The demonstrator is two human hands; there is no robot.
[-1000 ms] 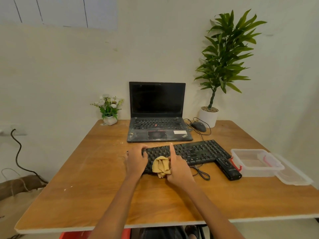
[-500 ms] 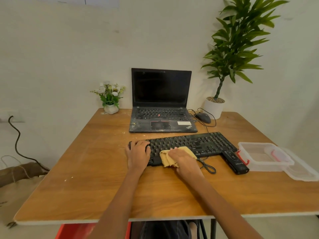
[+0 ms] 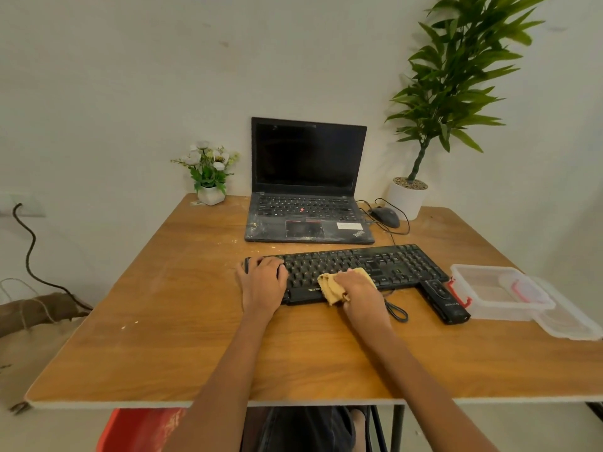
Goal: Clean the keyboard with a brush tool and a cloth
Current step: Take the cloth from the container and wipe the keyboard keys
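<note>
A black full-size keyboard [image 3: 368,264] lies across the middle of the wooden table [image 3: 169,321]. My left hand [image 3: 262,283] rests flat over its left end, fingers spread on the keys. My right hand [image 3: 360,290] presses a crumpled yellow cloth [image 3: 329,287] onto the lower middle rows and front edge of the keyboard. A black bar-shaped tool [image 3: 443,300] lies just off the keyboard's right front corner; whether it is the brush I cannot tell.
Behind the keyboard stands an open dusty laptop [image 3: 306,197], with a mouse [image 3: 386,216] and cable to its right. A small flower pot [image 3: 210,177] is at back left, a tall potted plant [image 3: 408,197] at back right. A clear plastic box [image 3: 499,291] and its lid sit at right.
My right hand went from pointing a finger at the keys to lying flat on the cloth, which has slid right along the keyboard. The left hand stays on the left end.
</note>
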